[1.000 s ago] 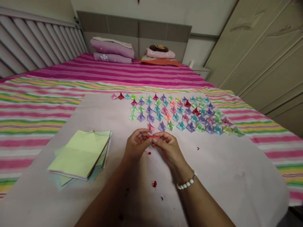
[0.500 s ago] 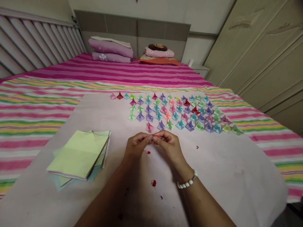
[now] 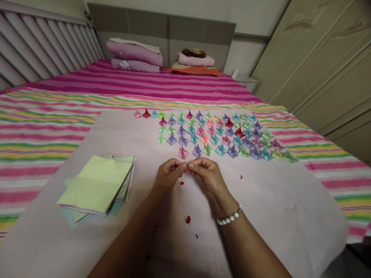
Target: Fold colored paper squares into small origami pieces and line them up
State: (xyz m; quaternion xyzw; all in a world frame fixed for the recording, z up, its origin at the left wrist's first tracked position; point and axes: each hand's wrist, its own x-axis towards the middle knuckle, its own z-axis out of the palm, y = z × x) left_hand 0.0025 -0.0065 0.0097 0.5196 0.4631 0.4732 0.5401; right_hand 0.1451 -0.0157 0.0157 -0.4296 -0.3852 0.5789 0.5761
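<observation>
Between my fingertips is a small piece of red-orange folded paper, mostly covered by the thumbs. My left hand pinches its left side, and my right hand, with a white bead bracelet on the wrist, pinches its right side. Just beyond the hands stand rows of small folded paper pieces in many colours, a pink one nearest. Left of my hands lies an uneven stack of square paper sheets, a pale yellow one on top. Below the fingers rests a small red scrap.
A large pale sheet covers this part of the bed, over a striped bedspread. Other dark and red scraps lie between my forearms. Folded purple bedding and a pink pile sit by the headboard. A wardrobe stands right.
My fingertips have shifted slightly on the red-orange paper; the thumbs are a little further apart and more of it shows. The whole view has tilted slightly, with the laid-out things staying put.
</observation>
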